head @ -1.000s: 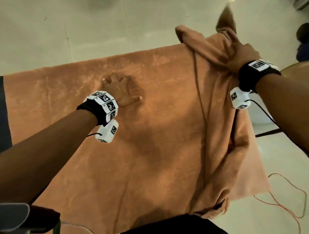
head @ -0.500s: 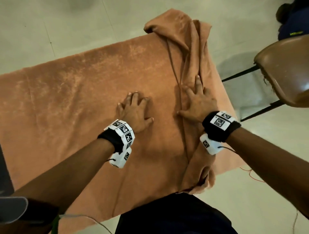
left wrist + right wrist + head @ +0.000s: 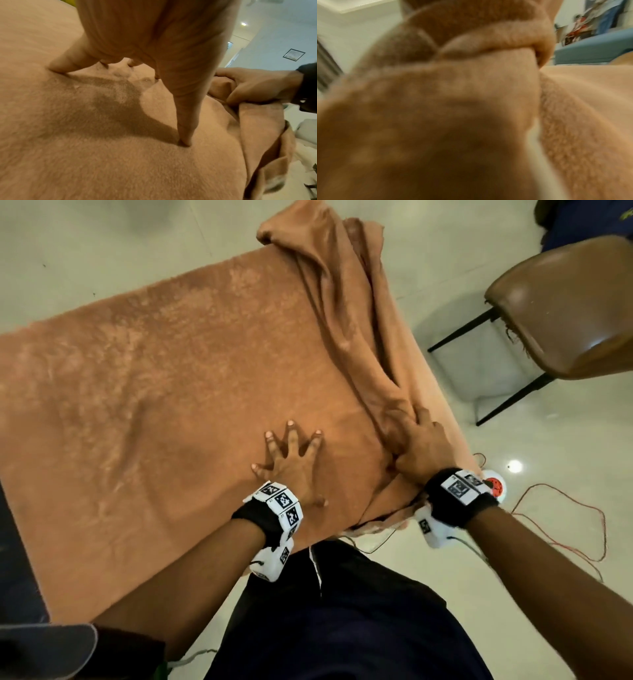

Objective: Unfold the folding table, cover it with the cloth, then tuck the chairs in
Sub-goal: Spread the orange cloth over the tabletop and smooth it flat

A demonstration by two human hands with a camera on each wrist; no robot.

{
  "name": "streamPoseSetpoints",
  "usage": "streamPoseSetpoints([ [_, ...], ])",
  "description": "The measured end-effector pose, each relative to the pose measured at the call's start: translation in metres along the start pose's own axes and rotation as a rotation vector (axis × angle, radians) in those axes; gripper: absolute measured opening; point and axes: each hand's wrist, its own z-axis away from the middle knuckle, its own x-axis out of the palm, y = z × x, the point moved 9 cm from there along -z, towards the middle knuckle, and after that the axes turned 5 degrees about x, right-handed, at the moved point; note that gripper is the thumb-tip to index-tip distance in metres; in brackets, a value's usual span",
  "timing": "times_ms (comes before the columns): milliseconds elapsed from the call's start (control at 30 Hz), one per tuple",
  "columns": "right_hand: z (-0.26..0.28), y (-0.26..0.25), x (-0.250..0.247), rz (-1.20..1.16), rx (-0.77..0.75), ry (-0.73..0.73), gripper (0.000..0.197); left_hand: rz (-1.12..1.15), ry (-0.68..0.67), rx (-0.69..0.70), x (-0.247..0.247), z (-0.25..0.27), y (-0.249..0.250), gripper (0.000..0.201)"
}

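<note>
An orange-brown fleece cloth covers the folding table, which is hidden under it. Along the table's right side the cloth lies bunched in a long fold. My left hand presses flat on the cloth with spread fingers near the front edge; the left wrist view shows its fingertips dug into the pile. My right hand grips the near end of the fold, fingers curled round it. The right wrist view is filled by blurred cloth. A brown padded chair stands apart at the right.
The chair's black legs reach toward the table's right edge. A red wire and a white-and-red device lie on the pale tiled floor at the right. A dark surface borders the table's left end.
My right hand flung the raised cloth down, lay flat on the fold, then slid nearer and closed on it. My left hand slid right toward the front edge and spread its fingers.
</note>
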Motion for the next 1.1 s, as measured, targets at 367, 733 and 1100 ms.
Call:
streamPoseSetpoints([
  [367,-0.009,0.098,-0.051,-0.008,0.129,0.063,0.077,-0.039,0.103,0.002,-0.002,0.024,-0.014,0.108],
  [733,0.024,-0.011,0.023,0.123,-0.018,0.019,0.063,-0.362,0.328,0.108,0.024,0.068,-0.097,0.036],
  [1100,0.077,-0.2,0.097,0.094,-0.413,0.032,0.056,-0.178,0.492,-0.141,0.011,0.147,-0.313,0.037],
])
